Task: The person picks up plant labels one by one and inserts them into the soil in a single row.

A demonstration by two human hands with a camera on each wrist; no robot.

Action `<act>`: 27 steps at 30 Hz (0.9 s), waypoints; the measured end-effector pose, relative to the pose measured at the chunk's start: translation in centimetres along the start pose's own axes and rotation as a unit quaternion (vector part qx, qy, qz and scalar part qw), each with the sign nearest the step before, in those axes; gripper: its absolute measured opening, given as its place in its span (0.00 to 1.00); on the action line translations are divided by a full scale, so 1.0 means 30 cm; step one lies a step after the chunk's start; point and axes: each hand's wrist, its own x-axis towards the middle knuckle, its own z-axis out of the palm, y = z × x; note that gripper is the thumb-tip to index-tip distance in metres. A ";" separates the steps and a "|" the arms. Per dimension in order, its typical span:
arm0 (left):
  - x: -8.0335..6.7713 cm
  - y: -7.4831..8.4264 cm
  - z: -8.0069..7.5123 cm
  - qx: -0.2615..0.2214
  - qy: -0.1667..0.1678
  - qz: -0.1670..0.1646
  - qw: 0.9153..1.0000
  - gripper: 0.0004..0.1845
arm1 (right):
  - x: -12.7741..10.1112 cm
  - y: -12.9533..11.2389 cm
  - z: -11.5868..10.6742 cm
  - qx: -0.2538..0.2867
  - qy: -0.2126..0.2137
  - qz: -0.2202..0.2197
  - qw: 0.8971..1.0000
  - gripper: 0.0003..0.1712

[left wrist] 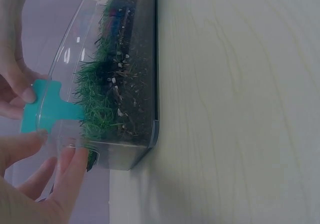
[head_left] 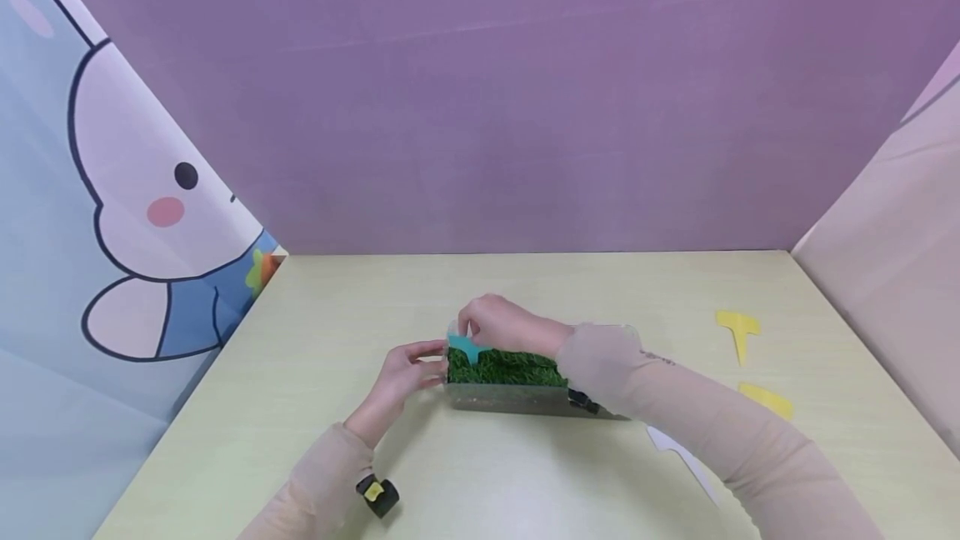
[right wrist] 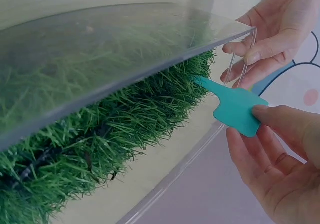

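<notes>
A clear rectangular planter (head_left: 517, 400) holds green grass (right wrist: 130, 119) over dark soil with small pale stones (left wrist: 122, 91). My right hand (head_left: 498, 322) reaches over its left end and pinches a teal T-shaped plant label (right wrist: 242, 108) by its wide head, between thumb and fingers. The label's narrow stem points down into the grass, its tip hidden there. My left hand (head_left: 408, 375) is at the planter's left end, its fairly straight fingers (left wrist: 70, 176) touching the clear end wall. Its thumb lies close to the upper rim.
On the table's right side lie a yellow T-shaped label (head_left: 738, 330) and another yellow piece (head_left: 765, 399), partly covered by my right sleeve. A white label (head_left: 678, 450) lies near the planter's right end, also partly under that arm. A purple backdrop (head_left: 525, 107) rises behind the table.
</notes>
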 end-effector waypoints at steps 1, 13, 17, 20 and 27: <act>0.000 0.000 0.000 0.000 -0.001 0.000 1.000 0.20 | 0.000 0.001 0.002 -0.002 0.000 0.000 1.000 0.08; -0.010 0.009 0.001 -0.001 0.003 0.000 1.000 0.20 | 0.000 -0.005 0.013 -0.025 -0.001 -0.007 1.000 0.06; -0.010 0.011 0.001 0.000 0.002 -0.001 1.000 0.20 | -0.002 -0.005 0.014 -0.028 0.000 -0.004 1.000 0.06; -0.007 0.009 0.001 0.001 0.000 -0.003 1.000 0.20 | -0.004 -0.005 0.013 -0.030 -0.001 0.007 1.000 0.07; -0.008 0.008 0.003 0.000 0.003 -0.002 1.000 0.20 | -0.015 -0.002 -0.002 -0.035 -0.018 0.030 0.999 0.11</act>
